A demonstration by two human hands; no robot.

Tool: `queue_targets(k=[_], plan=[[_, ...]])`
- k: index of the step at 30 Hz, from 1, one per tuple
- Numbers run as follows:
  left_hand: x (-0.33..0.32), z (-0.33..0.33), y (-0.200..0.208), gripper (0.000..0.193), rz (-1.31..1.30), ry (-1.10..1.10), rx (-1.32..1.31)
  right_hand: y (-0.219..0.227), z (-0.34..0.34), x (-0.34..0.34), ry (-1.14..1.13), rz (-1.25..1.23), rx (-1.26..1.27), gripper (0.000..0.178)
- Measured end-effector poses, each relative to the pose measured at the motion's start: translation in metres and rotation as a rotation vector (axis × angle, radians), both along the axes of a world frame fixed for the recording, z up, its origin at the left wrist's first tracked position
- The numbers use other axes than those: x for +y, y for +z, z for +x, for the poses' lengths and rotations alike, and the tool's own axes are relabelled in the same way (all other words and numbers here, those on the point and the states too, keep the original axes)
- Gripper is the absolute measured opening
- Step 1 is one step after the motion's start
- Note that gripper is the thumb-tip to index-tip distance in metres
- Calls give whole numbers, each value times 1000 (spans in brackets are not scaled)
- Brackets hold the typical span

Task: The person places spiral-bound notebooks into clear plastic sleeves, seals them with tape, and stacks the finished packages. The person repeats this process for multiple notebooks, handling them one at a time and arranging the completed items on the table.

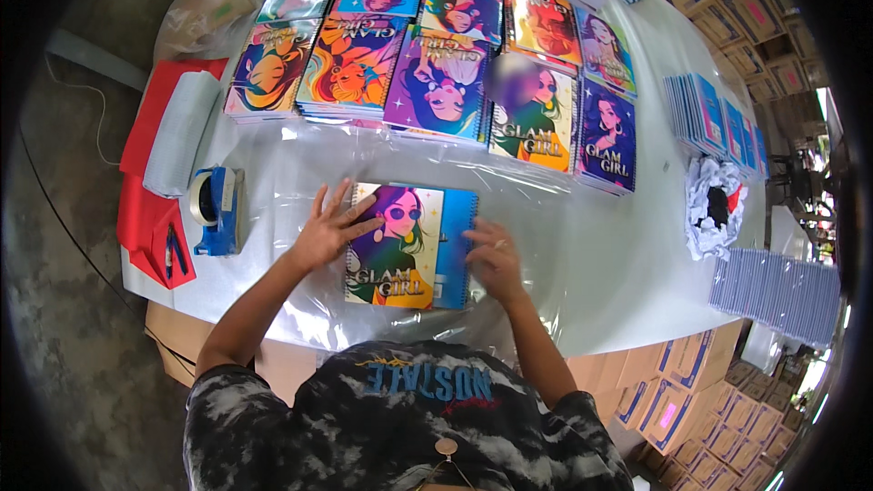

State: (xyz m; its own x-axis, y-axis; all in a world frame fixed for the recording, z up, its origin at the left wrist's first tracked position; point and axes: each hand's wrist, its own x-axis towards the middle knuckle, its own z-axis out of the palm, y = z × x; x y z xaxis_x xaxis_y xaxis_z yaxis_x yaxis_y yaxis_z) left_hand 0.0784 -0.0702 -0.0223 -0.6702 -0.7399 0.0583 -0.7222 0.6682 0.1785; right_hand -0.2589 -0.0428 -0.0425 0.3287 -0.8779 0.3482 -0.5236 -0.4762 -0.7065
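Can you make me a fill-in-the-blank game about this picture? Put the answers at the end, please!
1. The hand with its spread fingers on the front notebook is the person's ____ hand.
2. The tape dispenser has a body coloured ____.
3. The pens lie on a sheet coloured ____.
4. The crumpled bundle lies near the ____ side of the table.

Missing words: left; blue; red; right.
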Motion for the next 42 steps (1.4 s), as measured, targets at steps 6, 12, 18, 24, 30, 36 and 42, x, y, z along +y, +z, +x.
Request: queue_targets(k=[6,12,18,24,30,36,42], plan=[[-99,-22,61,67,-145,292,294,56,22,-138,-487,41,-94,25],[-173,-19,33,62,-21,368,68,49,96,-238,-703,248,616,93],[-155,0,91,38,263,393,510,36,42,-259,-631,150,123,63],[10,-67,100,56,371,55,302,124,23,-207,-487,22,-688,28],[18,-77,38,46,322,222,163,183,-35,-121,-512,-16,-774,44],[-192,48,17,55,-416,817,198,175,-116,-29,-149,-81,-1395,37],[-233,88,17,45,-145,919,-248,189,-110,22,-969,-395,-1269,35]])
